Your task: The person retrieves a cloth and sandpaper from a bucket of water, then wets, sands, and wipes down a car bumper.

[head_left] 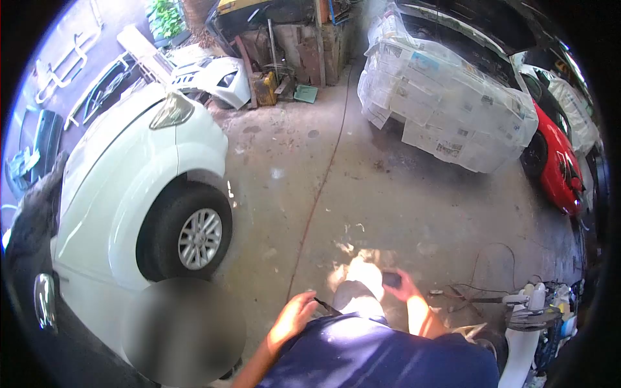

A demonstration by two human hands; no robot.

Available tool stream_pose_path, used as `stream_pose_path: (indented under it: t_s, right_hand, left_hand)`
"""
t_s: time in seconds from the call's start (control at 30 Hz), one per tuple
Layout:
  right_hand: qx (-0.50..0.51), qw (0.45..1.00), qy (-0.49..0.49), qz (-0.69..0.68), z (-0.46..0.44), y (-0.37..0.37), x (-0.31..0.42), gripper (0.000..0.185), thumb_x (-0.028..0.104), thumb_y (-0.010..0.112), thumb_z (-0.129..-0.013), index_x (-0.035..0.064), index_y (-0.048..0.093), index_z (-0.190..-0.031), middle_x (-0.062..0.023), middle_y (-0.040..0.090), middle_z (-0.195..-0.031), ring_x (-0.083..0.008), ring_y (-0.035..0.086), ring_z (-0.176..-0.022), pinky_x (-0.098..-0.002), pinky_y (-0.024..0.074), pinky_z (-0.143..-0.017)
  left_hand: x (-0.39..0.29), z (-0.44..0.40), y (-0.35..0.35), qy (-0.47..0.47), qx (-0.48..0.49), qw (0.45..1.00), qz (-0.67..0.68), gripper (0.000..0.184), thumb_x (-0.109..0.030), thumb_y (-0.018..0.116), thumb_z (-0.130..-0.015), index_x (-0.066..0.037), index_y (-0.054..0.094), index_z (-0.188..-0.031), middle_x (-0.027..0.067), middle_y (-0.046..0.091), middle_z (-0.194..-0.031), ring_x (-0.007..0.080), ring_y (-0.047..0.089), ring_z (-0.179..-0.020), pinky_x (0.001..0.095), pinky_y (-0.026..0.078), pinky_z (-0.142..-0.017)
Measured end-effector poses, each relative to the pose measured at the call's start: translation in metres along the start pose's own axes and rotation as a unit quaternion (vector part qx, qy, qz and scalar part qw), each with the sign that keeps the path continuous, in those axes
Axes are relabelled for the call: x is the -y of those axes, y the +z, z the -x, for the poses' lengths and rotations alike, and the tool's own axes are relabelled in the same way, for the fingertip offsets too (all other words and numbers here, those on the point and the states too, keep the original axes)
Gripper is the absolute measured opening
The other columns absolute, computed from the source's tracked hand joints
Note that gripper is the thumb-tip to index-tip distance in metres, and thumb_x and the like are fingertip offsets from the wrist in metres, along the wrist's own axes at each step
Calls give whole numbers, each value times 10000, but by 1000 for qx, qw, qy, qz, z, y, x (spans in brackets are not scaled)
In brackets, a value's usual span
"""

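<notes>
Head view: open floor [381,207] lies beyond right hand [408,288], clutching dark object [391,279], and left hand [295,315], grip unclear.

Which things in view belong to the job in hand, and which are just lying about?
Seemingly in use:
- dark block, held in the right hand
- dark strip at the left hand, grip unclear

Seemingly lying about:
- white bumper
- yellow box
- green sheet
</notes>
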State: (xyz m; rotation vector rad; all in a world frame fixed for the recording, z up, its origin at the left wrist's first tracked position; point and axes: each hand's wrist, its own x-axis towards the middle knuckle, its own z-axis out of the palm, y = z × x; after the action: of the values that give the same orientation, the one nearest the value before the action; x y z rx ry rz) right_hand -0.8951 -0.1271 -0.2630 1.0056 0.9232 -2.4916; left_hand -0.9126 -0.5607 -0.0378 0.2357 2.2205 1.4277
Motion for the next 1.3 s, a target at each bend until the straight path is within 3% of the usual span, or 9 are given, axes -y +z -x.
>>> stream_pose_path:
  t_s: [0.3, 0.6, 0.67, 0.73, 0.9, 1.03, 1.07, 1.13, 1.3]
  right_hand:
    - [-390, 896, 138, -158, -38, -8, 18, 362, 372, 637, -910, 94, 601, -1139, -91, 639, -1036, -267, 656, -899, -415, 588, -800]
    - [-71, 968, 79, 226, -454, 235, 285, 499, 465, 627, -959, 158, 539, -1342, -120, 601, -1257, -254, 680, -913, -420, 632, -745]
    - [204, 936, 59, 281, -559, 326, 358, 351, 408, 573, -974, 142, 633, -1194, -90, 667, -1119, -220, 671, -954, -425, 604, -777]
    - [38, 893, 47, 446, -620, 474, 408, 469, 542, 513, -978, 159, 675, -1196, -5, 687, -1215, -193, 596, -1144, -442, 451, -1001]
    - [99, 874, -46, 474, -703, 673, 473, 396, 482, 457, -1017, 196, 717, -1106, 61, 679, -1134, -124, 556, -1123, -356, 360, -1027]
    - [185, 855, -160, 458, -831, 621, 457, 387, 456, 486, -1041, 150, 721, -1077, 37, 700, -920, -83, 599, -880, -330, 452, -872]
    - [36, 899, 36, 436, -825, 617, 464, 435, 482, 485, -1028, 97, 660, -925, -1, 663, -895, -176, 623, -882, -323, 488, -788]
    - [-174, 857, 19, 485, -846, 572, 442, 434, 445, 450, -1035, 110, 708, -941, -29, 691, -885, -204, 596, -852, -463, 462, -764]
    - [-195, 874, 83, 437, -834, 548, 433, 448, 404, 468, -1001, 88, 701, -784, -66, 537, -531, -189, 465, -430, -376, 327, -407]
  left_hand:
    - [-53, -300, -116, 165, 174, 946, -218, 483, -339, 585, -1019, -9, 543, -1369, 225, 580, -1357, 391, 574, -1234, 445, 452, -1062]
    - [-137, -551, -251, 163, 84, 972, -145, 503, -338, 550, -1036, -1, 517, -1407, 218, 562, -1401, 382, 518, -1311, 421, 408, -1113]
    - [-130, -595, -287, 153, 92, 966, -186, 501, -336, 556, -1033, -6, 516, -1409, 219, 562, -1402, 380, 523, -1306, 418, 415, -1107]
    - [-119, -641, -325, 121, 88, 964, -218, 484, -323, 570, -1027, -14, 533, -1397, 225, 570, -1393, 379, 534, -1297, 416, 426, -1092]
    - [-98, -767, -450, 104, 12, 982, -156, 498, -348, 584, -1011, 13, 570, -1354, 246, 591, -1360, 394, 540, -1281, 427, 439, -1071]
    - [-98, -858, -556, 93, -35, 984, -146, 490, -348, 574, -1020, 11, 573, -1355, 246, 598, -1347, 395, 548, -1271, 427, 438, -1066]
    - [-98, -881, -575, 91, -43, 985, -137, 490, -348, 571, -1022, 10, 572, -1356, 244, 599, -1346, 394, 550, -1268, 426, 437, -1064]
    - [-96, -932, -613, 86, -28, 991, -103, 478, -340, 565, -1028, 6, 572, -1358, 238, 600, -1347, 386, 554, -1268, 424, 435, -1067]
    - [-124, -1046, -707, 117, -6, 990, -74, 459, -326, 538, -1045, 3, 570, -1364, 219, 601, -1354, 357, 560, -1272, 404, 429, -1075]
